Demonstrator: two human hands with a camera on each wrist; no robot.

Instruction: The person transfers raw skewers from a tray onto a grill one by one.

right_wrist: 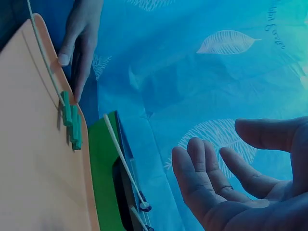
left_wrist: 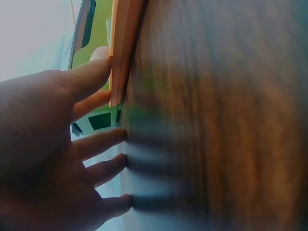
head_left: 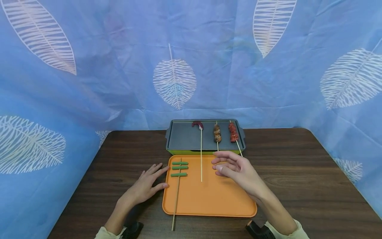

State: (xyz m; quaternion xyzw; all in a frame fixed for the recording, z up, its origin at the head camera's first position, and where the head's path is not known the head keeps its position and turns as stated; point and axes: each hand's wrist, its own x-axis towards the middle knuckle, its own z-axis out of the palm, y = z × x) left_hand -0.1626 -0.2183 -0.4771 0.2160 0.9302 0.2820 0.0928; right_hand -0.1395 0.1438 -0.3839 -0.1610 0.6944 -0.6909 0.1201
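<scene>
My left hand [head_left: 146, 186] rests at the left rim of the orange tray [head_left: 215, 199], thumb and index fingertip at its edge and the other fingertips on the table. On the tray's left side lies a skewer of green bean pieces [head_left: 179, 168], its stick reaching past the near rim. My right hand [head_left: 234, 167] hovers over the tray's right part, fingers loosely bent and nothing in them. Just beyond it, a brown meat skewer [head_left: 217, 133], a red meat skewer [head_left: 233, 132] and a skewer with a dark red, tentacle-like piece [head_left: 198, 124] lie on the grill plate [head_left: 185, 136].
The grill's green base [head_left: 185, 152] stands right behind the tray, at the back of the dark wooden table [head_left: 298, 172]. A blue cloth with white leaf prints [head_left: 209, 83] hangs behind and at both sides. The tentacle skewer's stick [head_left: 201, 159] juts out over the tray.
</scene>
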